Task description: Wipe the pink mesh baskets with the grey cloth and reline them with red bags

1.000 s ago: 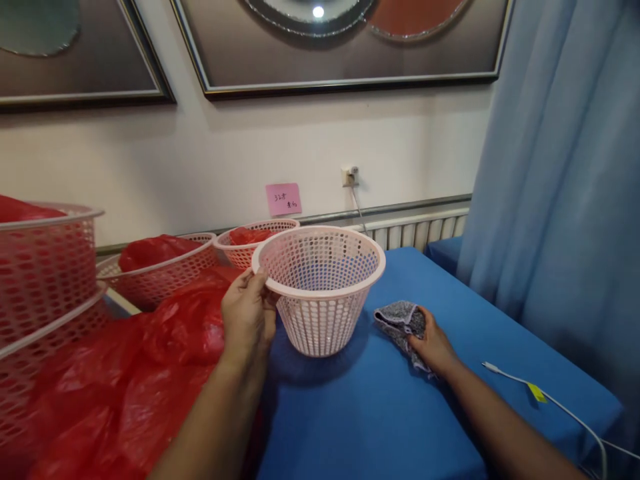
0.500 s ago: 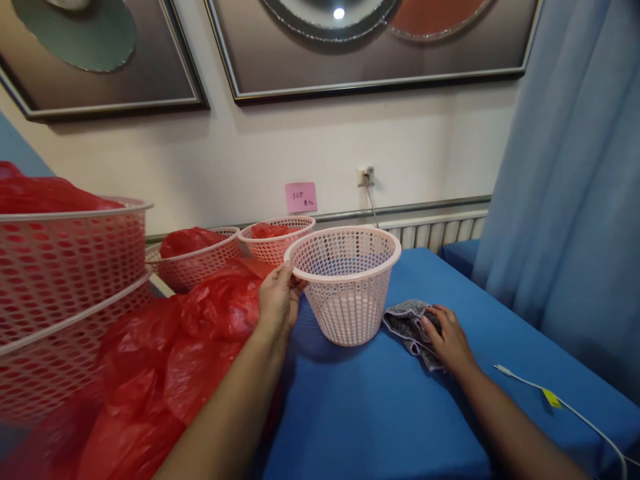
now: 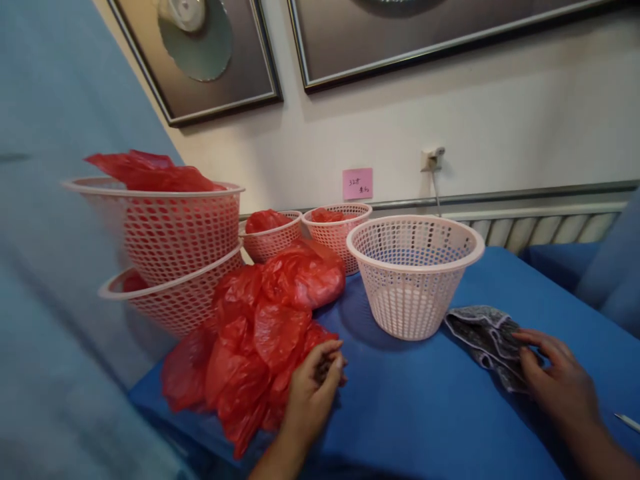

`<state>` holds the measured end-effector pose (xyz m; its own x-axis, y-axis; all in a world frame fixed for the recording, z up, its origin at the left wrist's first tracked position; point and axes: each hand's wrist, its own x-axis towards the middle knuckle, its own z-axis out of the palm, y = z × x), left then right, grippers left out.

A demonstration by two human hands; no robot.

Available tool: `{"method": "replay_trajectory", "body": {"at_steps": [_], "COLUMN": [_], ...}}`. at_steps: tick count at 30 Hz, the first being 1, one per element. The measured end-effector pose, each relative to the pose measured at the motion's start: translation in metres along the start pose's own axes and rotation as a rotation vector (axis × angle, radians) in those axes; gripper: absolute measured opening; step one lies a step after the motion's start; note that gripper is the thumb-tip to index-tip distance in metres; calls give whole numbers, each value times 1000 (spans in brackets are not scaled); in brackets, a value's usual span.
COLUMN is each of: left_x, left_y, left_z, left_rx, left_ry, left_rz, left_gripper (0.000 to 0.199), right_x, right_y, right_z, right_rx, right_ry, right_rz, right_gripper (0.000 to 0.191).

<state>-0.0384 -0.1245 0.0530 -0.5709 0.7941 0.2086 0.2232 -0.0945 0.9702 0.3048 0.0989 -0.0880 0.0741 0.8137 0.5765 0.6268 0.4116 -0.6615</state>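
Note:
My left hand (image 3: 313, 387) is at the front of a heap of red plastic bags (image 3: 280, 333), its fingers curled around something dark and brownish that I cannot make out. To its upper right a pale pink perforated plastic basket (image 3: 410, 300) stands upright on the blue-covered table (image 3: 400, 413), with nothing seen inside. Right of the basket lies a crumpled grey cloth (image 3: 487, 340) with light edging. My right hand (image 3: 560, 373) has its thumb and forefinger closed at the cloth's right edge.
Two stacked pink baskets (image 3: 185, 267) with red bags stand at the left. Two smaller-looking baskets (image 3: 340, 233) with red plastic sit at the back by the wall. A pink note (image 3: 357, 183) and a plugged socket (image 3: 431, 160) are on the wall. A white cable tip (image 3: 627, 422) lies far right.
My left hand has let go of the basket's rim and moved down to the red bags. The right hand stays by the cloth, shifted to its edge. The view has turned left.

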Motion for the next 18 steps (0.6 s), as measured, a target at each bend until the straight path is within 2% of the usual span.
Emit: {"method": "replay_trajectory", "body": {"at_steps": [3, 5, 7, 8, 10, 13, 14, 16, 18], "left_x": [6, 23, 42, 49, 57, 57, 57, 57, 59], "left_y": [12, 28, 42, 47, 48, 29, 21, 6, -2], "left_z": [-43, -67, -86, -94, -106, -117, -119, -121, -123], "left_rx": [138, 216, 318, 397, 607, 939, 1019, 1072, 894], "left_ry": [137, 242, 285, 256, 99, -161, -191, -156, -27], "left_rz": [118, 209, 280, 302, 304, 224, 202, 192, 222], "left_gripper": [30, 31, 34, 37, 53, 84, 85, 64, 41], "right_x": [-5, -7, -8, -8, -9, -11, -11, -11, -12], "right_y": [-8, -11, -11, -10, -8, -6, -6, -7, -9], "right_z": [-1, 0, 1, 1, 1, -3, -4, -5, -5], "right_rx": [21, 38, 39, 32, 8, -11, -11, -14, -22], "right_ry": [-14, -33, -47, -48, -44, -28, -19, 6, 9], "right_rz": [-48, -89, -123, -130, -117, -76, -77, -114, -187], "right_gripper": [28, 26, 26, 26, 25, 24, 24, 23, 21]}}
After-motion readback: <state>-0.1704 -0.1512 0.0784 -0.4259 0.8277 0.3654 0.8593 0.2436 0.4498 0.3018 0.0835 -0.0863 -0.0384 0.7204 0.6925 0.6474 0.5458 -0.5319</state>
